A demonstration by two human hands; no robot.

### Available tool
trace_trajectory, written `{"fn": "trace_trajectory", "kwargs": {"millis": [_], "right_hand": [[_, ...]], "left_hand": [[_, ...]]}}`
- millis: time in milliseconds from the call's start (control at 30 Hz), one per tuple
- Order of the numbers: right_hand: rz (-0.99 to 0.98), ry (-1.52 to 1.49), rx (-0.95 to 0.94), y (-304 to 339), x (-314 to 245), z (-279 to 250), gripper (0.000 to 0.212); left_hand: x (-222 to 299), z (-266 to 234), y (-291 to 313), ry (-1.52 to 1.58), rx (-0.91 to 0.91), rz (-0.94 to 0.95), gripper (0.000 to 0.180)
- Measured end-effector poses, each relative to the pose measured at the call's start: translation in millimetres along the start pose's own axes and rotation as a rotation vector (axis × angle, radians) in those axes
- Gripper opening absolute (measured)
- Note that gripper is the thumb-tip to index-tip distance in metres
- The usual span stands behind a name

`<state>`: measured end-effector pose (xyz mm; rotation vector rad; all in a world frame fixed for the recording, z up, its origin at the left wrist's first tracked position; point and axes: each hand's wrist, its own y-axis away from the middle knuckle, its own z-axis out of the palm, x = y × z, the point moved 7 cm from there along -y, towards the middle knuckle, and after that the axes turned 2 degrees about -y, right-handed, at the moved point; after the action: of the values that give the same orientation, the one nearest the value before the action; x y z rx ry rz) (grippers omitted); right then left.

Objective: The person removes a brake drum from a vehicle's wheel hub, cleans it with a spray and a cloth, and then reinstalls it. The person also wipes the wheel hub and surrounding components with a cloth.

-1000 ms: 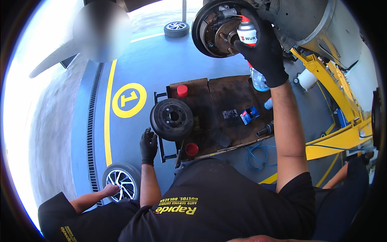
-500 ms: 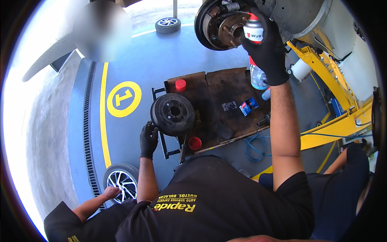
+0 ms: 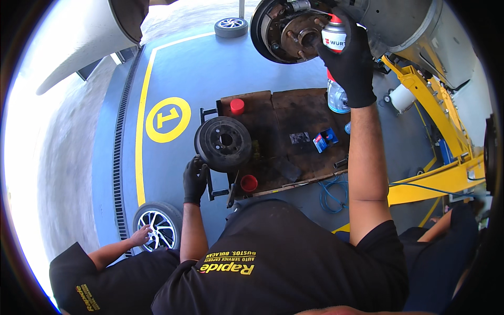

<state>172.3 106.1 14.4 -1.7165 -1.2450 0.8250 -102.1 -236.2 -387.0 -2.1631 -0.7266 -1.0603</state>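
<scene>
In the upper right of the frame, the black-gloved right hand (image 3: 353,68) is wrapped firmly round a red-topped, white-labelled metal spray can (image 3: 334,43), upright near the brown, round metal wheel hub (image 3: 298,38); a thin straw seems to lead from its top. Good spraying probably calls for a steady wrist, the straw aimed at 1 spot at a time, and short bursts. The can is opaque, so its fill cannot be told.

Left of centre, the black-gloved left hand (image 3: 194,181) is loosely curled at the lower-left rim of a black, round metal brake drum (image 3: 236,152); whether it touches cannot be told.

Farther out, a round, red plastic tub (image 3: 249,183) sits mouth up below centre, nothing distinct inside. A small blue-and-white cardboard box (image 3: 322,143) lies with its end undone, contents unclear. Right of centre, a clear plastic bottle (image 3: 337,100) shows no certain liquid level.
</scene>
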Motion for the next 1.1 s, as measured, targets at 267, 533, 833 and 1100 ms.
{"fn": "trace_trajectory", "kwargs": {"millis": [267,533,833,1100], "right_hand": [[0.233,-0.330,-0.236,138.1,8.4,18.7,0.094],[0.593,-0.215,-0.159,383.1,40.5,60.5,0.115],[0.703,-0.357,-0.173,374.3,47.1,47.0,0.075],[0.480,-0.214,-0.556,307.0,-37.2,68.5,0.022]], "left_hand": [[5.2,10.6,7.4,0.014,0.015,-0.057,0.041],[31.5,30.0,29.3,0.242,-0.043,-0.229,0.040],[86.4,102.4,-3.0,0.872,-0.283,-0.346,0.052],[129.3,173.5,-10.5,1.800,-0.418,-0.856,0.090]]}}
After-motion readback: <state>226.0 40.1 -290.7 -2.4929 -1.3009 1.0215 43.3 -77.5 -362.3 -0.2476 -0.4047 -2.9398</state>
